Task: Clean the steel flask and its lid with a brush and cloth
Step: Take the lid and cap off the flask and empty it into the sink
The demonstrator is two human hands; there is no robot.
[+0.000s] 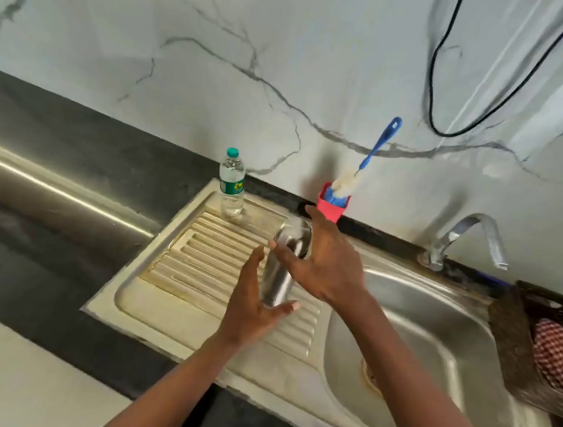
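Note:
The steel flask (277, 278) stands upright on the ribbed drainboard (200, 257), its top end (295, 230) dimly visible. My left hand (250, 306) holds its lower part, thumb up on the left and fingers curled round the base. My right hand (326, 266) lies against the upper part with spread, straight fingers reaching behind the top and the thumb across the front. A blue-handled bottle brush (379, 147) with white bristles leans in a red holder (330, 209) against the wall behind the flask. A red checked cloth (559, 353) lies in a brown basket (519, 339) at the right.
A small plastic water bottle (231, 184) with a green cap stands at the back of the drainboard. The steel sink basin (433, 331) lies to the right, with a tap (467, 238) behind it. A black cable (433, 90) hangs on the marble wall. Dark countertop extends to the left.

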